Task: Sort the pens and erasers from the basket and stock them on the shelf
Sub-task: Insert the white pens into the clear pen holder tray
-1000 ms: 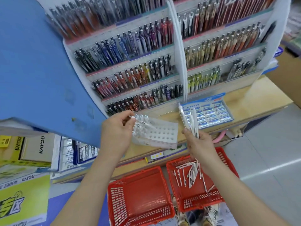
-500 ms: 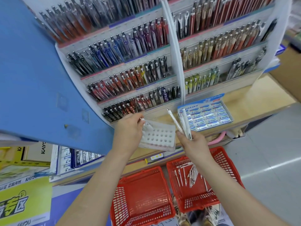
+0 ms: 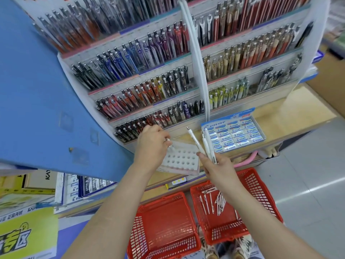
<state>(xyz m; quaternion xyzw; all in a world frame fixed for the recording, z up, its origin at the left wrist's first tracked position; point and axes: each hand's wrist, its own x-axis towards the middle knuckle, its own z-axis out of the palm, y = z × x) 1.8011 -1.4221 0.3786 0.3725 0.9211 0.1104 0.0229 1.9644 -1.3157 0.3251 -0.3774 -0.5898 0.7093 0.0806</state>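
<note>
My right hand (image 3: 217, 168) grips a small bunch of white pens (image 3: 203, 144) that point up and away from me. With my left hand (image 3: 152, 144) I pinch one white pen (image 3: 169, 142) at the far left corner of a white pen holder (image 3: 180, 159) full of round holes, which lies on the wooden shelf (image 3: 285, 111). Most of that pen is hidden by my fingers. Below, the right red basket (image 3: 261, 186) holds several more white pens (image 3: 212, 200). The left red basket (image 3: 162, 227) has nothing in it.
A tiered display rack (image 3: 149, 75) packed with many pens stands at the back of the shelf. A blue box of Pilot erasers (image 3: 233, 134) lies right of the holder. A blue panel (image 3: 37, 90) juts out on the left. Grey floor (image 3: 308, 174) lies to the right.
The view has shifted closer to the rack. My left hand has brought its pen down at the holder's far left corner. My right hand has kept hold of its bunch of pens.
</note>
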